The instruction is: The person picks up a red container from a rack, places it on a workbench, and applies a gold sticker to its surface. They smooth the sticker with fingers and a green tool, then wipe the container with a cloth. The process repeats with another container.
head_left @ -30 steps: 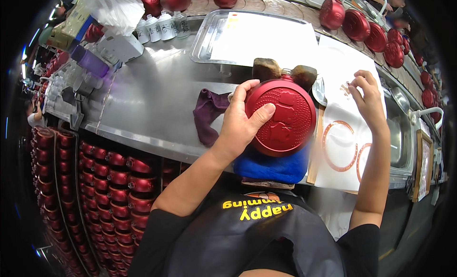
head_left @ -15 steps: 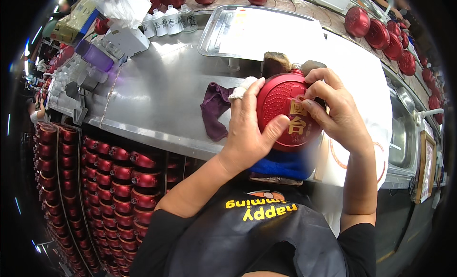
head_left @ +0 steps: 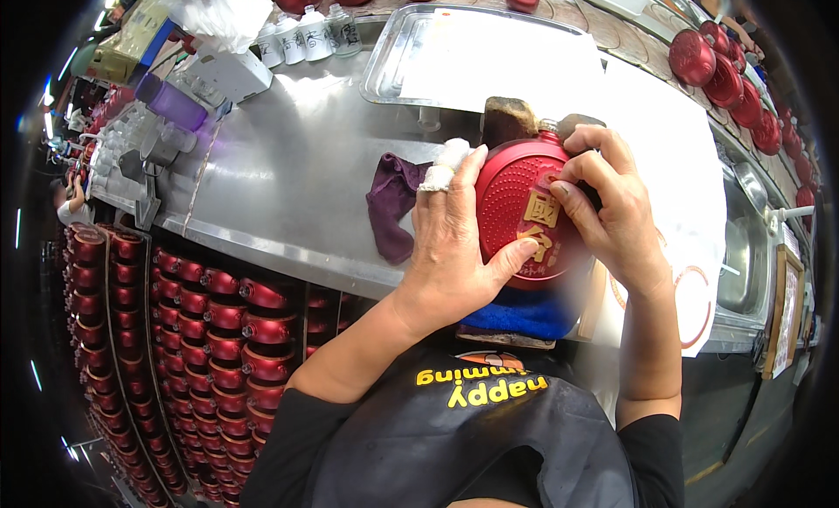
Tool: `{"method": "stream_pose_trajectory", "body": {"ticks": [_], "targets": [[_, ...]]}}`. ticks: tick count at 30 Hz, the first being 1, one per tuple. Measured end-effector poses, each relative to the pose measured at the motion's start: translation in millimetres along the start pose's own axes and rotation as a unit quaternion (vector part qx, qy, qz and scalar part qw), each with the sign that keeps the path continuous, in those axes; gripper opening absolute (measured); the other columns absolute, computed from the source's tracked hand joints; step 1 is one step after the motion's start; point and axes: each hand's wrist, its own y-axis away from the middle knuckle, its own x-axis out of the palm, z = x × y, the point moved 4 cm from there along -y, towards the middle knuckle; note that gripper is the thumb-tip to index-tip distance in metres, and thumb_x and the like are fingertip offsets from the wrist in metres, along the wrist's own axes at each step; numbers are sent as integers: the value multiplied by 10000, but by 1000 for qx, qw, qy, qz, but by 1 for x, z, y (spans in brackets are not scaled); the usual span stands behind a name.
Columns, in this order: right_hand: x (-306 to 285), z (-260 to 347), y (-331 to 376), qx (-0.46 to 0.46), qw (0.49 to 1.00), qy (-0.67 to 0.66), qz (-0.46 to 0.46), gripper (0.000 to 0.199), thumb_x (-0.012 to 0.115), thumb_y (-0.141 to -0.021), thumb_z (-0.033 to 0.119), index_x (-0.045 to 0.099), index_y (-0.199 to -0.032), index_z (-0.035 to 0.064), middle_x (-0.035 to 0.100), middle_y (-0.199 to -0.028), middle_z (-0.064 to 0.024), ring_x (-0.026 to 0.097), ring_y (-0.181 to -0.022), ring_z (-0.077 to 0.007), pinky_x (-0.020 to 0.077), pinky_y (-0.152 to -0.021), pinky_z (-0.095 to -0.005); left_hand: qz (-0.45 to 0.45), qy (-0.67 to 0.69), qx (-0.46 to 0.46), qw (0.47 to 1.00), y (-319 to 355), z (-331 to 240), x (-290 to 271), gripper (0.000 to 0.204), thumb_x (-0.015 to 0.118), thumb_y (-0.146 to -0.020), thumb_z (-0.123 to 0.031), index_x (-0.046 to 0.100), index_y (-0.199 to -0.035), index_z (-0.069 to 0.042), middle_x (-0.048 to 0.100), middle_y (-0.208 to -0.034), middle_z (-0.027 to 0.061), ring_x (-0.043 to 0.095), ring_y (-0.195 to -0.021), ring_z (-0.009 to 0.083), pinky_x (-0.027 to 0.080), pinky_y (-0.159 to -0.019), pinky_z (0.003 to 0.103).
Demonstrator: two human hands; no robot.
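Observation:
A round, flat red bottle (head_left: 509, 193) with a short neck, a dotted pattern and raised gold characters lies face up before me, its neck pointing away. My left hand (head_left: 444, 259) is closed round its left side, thumb across the lower gold character; white wrapping (head_left: 444, 165) covers a fingertip. From the right, my right hand (head_left: 619, 207) pinches at the face just above the upper character. Whatever is between those fingertips is too small to make out. Beneath the bottle's near edge sits a blue cloth (head_left: 516, 316), and dark worn blocks (head_left: 505, 119) flank the neck.
Left of the bottle a purple cloth (head_left: 391, 213) lies on the steel bench (head_left: 288, 167). Beyond are a metal tray (head_left: 377, 84) and small white bottles (head_left: 315, 34). Several red bottles (head_left: 692, 58) stand along a belt; racks of red bottles (head_left: 218, 342) fill the lower left.
The bottle has turned a little in my hands, so its gold characters slant differently. My left thumb has slid onto the lower character. Red bottles on the belt have shifted rightward.

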Motion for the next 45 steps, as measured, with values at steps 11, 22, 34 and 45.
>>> {"method": "stream_pose_trajectory", "body": {"ticks": [11,22,34,45], "targets": [[2,2,-1,-4,1000,1,4,161,750,-847,-7,615,-931,17,598,-1172,-145,605,-1139,-348,494,-972,-400,-3,-32,-9,999,2,-8,2,1138,884,-763,-407,219,-1590,3,344,-1514,302,363,-1388,468,269,-1153,560],[3,1,-2,-39,999,10,-19,177,768,-823,20,609,-902,21,595,-1114,-145,590,-1054,-343,490,-912,-421,4,-19,3,1000,1,-5,2,1059,852,-812,-389,241,-1569,30,337,-1536,298,354,-1418,453,271,-1179,530],[1,2,-3,-27,1000,5,-13,188,769,-799,-2,608,-896,13,590,-1130,-146,583,-1092,-350,484,-934,-423,-20,-4,0,1000,-5,-2,4,980,811,-850,-449,300,-1540,26,405,-1469,275,407,-1346,445,308,-1119,543],[3,3,-4,-25,999,5,-23,194,771,-806,17,596,-892,18,582,-1106,-144,576,-1078,-360,479,-926,-437,-26,-7,0,1000,-6,-5,1,922,815,-851,-407,334,-1512,20,435,-1432,260,439,-1301,423,321,-1106,533]]}}
